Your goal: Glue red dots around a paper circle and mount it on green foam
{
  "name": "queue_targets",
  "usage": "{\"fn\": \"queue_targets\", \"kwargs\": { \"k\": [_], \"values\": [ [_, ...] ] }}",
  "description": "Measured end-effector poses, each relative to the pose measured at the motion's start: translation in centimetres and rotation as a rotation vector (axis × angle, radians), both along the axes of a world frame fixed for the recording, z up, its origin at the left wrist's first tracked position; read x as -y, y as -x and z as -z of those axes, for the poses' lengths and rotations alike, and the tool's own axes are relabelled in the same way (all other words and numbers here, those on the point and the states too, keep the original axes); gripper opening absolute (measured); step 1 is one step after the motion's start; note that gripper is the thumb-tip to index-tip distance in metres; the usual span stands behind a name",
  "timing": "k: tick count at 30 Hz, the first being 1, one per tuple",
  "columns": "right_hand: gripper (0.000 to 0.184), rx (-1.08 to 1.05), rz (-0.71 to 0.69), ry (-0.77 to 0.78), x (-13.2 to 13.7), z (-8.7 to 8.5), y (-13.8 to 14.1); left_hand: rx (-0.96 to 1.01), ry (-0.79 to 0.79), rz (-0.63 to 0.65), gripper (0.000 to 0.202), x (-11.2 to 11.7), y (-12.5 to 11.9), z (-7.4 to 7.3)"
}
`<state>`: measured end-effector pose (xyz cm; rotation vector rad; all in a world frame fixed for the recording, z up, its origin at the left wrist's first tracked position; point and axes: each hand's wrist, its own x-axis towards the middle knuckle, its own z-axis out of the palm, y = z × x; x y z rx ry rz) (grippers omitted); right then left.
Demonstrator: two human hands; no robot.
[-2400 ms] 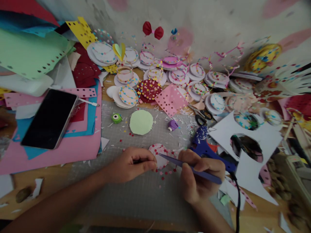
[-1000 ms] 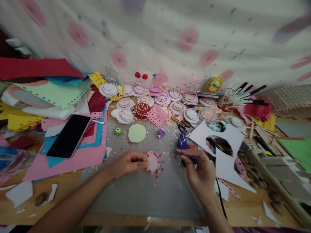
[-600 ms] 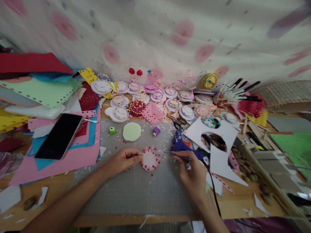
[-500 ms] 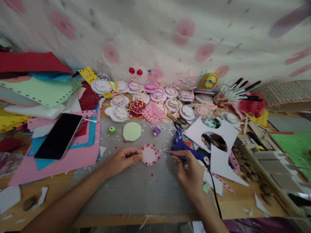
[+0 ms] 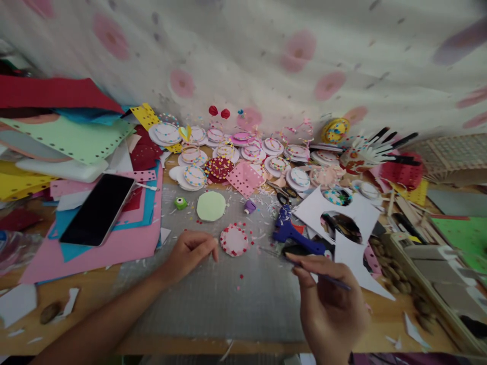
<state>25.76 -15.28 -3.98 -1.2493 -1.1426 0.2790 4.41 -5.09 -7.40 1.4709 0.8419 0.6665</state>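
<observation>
A small round pale pink disc [image 5: 233,241] lies on the grey mat, with red star shapes around its rim. Just left of it rests my left hand [image 5: 195,253], fingers curled together, with nothing visible in them. In my right hand [image 5: 331,299] is a slim dark-handled tool [image 5: 335,282] with a thin metal tip pointing left toward the disc, apart from it. Behind that hand lies a blue glue gun [image 5: 292,237]. Above the disc are a pale green paper round [image 5: 211,206], a green one-eyed figure [image 5: 180,203] and a small purple piece [image 5: 249,206].
Several decorated paper discs [image 5: 195,176] crowd the back. A phone [image 5: 99,209] lies on coloured sheets at left. At right are scissors [image 5: 285,195], cut white card [image 5: 357,263], a cup of pens [image 5: 357,158] and a cream-coloured case [image 5: 399,263]. Loose red stars [image 5: 241,276] dot the mat.
My right hand has drawn back right and nearer, taking the tool's tip away from the disc. The left fingers have come off the disc's edge. The view has shifted slightly.
</observation>
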Motion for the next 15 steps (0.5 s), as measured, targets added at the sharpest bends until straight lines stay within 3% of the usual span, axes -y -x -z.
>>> {"fn": "queue_targets", "kwargs": {
  "k": [4, 10, 15],
  "values": [
    [0.026, 0.016, -0.131, -0.02, 0.6, -0.4, 2.6, -0.025, -0.052, 0.039, 0.026, 0.6, 0.0, -0.9],
    [0.029, 0.043, -0.186, 0.017, 0.6, 1.0, 4.0, -0.02, -0.049, 0.1, 0.023, 1.2, -0.1, -0.4],
    [0.031, 0.039, -0.182, 0.02, 0.7, 0.9, 4.2, 0.028, -0.025, 0.104, 0.021, 1.2, -0.1, 0.0]
  ]
}}
